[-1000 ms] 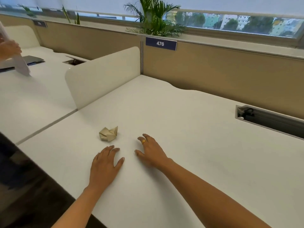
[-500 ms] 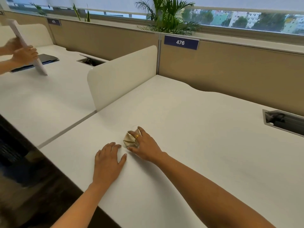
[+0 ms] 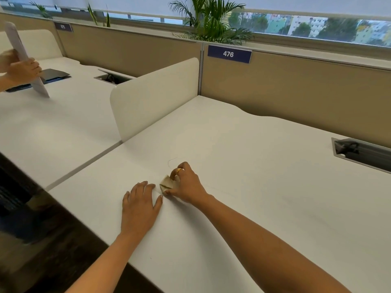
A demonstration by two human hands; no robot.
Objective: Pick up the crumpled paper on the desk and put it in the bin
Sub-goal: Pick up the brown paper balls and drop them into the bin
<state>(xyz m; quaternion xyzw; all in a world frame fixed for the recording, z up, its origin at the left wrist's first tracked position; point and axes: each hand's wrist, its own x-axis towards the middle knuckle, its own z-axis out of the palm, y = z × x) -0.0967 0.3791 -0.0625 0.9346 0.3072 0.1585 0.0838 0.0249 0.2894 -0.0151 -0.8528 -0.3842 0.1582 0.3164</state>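
Head view: right hand [image 3: 186, 183] curls its fingers around the crumpled paper [image 3: 166, 182], a tan, creased, angular wad sitting on the smooth white matte surface [image 3: 254, 187]; left hand [image 3: 140, 205] lies flat, fingers spread, just beside the wad; gold ring [image 3: 178, 171] glints.

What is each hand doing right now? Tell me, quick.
Left hand: open, flat on the desk, holding nothing.
Right hand: closed, gripping the crumpled paper.
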